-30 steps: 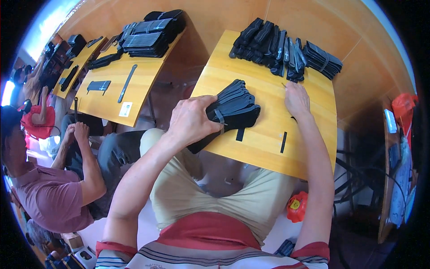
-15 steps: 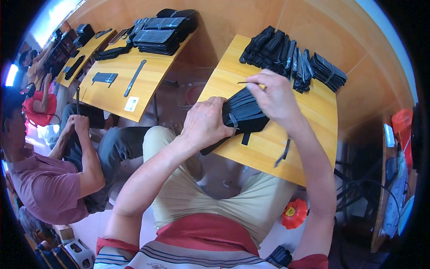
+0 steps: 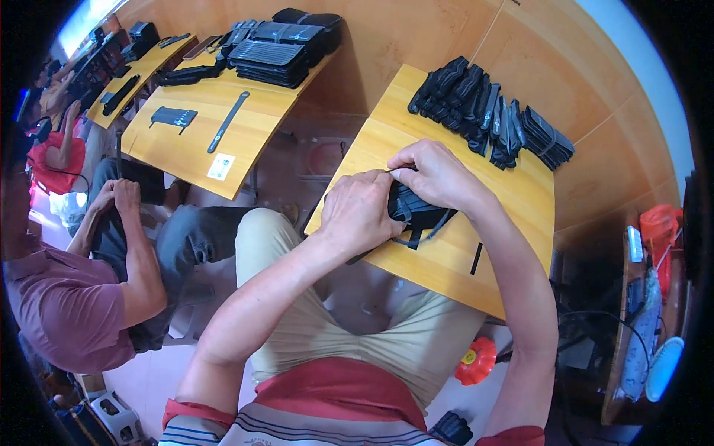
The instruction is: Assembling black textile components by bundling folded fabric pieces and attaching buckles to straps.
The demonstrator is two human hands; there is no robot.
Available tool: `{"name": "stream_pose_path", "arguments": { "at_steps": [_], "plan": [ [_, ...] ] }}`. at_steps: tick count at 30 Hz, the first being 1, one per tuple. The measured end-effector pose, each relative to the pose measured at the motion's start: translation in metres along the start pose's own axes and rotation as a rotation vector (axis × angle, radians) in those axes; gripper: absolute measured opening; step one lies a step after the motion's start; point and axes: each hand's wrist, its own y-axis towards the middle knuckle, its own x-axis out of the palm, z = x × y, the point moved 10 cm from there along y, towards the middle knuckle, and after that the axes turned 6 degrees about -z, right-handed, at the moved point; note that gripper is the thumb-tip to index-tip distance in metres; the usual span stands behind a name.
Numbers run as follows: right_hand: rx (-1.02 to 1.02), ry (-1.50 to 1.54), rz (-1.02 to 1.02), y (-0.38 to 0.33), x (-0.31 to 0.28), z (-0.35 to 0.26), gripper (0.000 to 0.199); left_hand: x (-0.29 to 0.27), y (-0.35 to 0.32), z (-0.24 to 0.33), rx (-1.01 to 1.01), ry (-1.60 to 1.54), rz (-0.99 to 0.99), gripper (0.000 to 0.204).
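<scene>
A bundle of black and grey straps (image 3: 420,207) lies near the front of the wooden table (image 3: 513,230) before me. My left hand (image 3: 355,208) is closed around its left side, thumb on the near edge. My right hand (image 3: 439,178) pinches the end of a thin dark strip over the bundle, its fingertips close to the left hand's. A grey tail of strip (image 3: 440,225) curves out at the bundle's near right side. The hands hide most of the bundle. A short black strip (image 3: 477,259) lies apart on the table to the right.
Several stacked black bundles (image 3: 476,111) line the table's far edge. At left, another table (image 3: 193,160) holds black stacks, a flat piece and a long strap. A seated person (image 3: 82,297) is beside me. A shelf (image 3: 628,327) stands right; a red, flower-shaped object (image 3: 476,361) is below the table.
My right hand has come down and left with the thin strip, from above the bundle to the left hand's fingertips. The strip's hanging tail has drawn in beside the bundle.
</scene>
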Motion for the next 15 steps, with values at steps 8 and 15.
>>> {"name": "stream_pose_path", "arguments": {
  "at_steps": [8, 15],
  "plan": [
    [0.081, 0.064, -0.074, -0.025, -0.013, 0.001, 0.016, 0.000, -0.002, 0.003, 0.026, -0.024, 0.006, 0.051],
    [0.098, -0.238, 0.159, -0.045, -0.025, -0.002, 0.013, -0.001, -0.001, 0.003, 0.031, -0.026, 0.037, 0.047]
  ]
}}
